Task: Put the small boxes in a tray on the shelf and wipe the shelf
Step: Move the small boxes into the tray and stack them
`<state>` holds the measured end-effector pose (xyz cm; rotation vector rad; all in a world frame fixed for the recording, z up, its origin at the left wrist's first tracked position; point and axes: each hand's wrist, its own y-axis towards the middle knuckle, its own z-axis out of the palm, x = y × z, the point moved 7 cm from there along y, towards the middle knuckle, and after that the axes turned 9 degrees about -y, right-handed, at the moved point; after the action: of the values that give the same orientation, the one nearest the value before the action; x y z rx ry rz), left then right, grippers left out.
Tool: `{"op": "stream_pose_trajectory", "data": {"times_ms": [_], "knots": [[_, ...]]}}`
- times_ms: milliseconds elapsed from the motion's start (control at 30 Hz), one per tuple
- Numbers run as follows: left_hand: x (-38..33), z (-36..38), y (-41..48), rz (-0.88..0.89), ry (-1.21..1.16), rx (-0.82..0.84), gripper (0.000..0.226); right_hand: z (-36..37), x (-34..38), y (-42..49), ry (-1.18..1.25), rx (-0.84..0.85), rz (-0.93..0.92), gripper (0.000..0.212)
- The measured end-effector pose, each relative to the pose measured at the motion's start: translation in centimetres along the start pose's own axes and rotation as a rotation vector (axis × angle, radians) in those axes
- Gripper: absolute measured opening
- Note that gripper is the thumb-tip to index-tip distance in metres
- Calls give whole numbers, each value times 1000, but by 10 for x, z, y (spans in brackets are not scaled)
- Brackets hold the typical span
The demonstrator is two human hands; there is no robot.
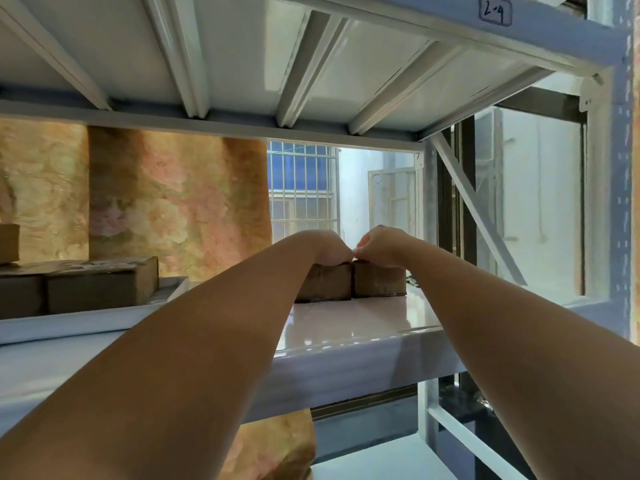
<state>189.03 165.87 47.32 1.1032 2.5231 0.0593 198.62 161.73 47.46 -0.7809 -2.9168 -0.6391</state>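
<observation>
Brown boxes [325,284] (cardboard?) under L hand [330,247], R hand [379,244].

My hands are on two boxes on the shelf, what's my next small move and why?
Probably lift both boxes: the left hand grips the left box, the right hand the right box, both resting on the shelf, and the tray lies leftward.

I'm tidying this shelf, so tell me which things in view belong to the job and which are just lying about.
Job: left hand on left box; right hand on right box; tray; stowed boxes; shelf.

Lying about: curtain; barred window; label.
</observation>
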Motion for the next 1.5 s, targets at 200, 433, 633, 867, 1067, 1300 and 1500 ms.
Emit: {"op": "stream_pose_trajectory", "data": {"times_ms": [200, 433, 633, 867, 1067, 1300, 1500], "knots": [[14, 5, -7, -106, -260, 65, 46, 0, 6, -4, -23, 53, 88, 18], [26, -3, -2, -132, -336, 15, 60, -9, 17, -33, -3, 250, 132, 29], [31, -12, 2, -79, -340, -184, 85, -8, 18, -43, 165, 313, 186, 40], [46, -31, -8, -82, -459, -383, 75, 3, 15, -31, 85, 118, 207, 62], [61, -50, -23, -70, -592, -541, 79, 10, 19, -27, 127, -103, 291, 60], [78, -75, -44, -4, -809, -577, 71, -6, 48, -37, 90, -326, 280, 69], [98, -88, -58, 13, -976, -528, 79, -30, 80, -40, 131, -432, 214, 78]]}}
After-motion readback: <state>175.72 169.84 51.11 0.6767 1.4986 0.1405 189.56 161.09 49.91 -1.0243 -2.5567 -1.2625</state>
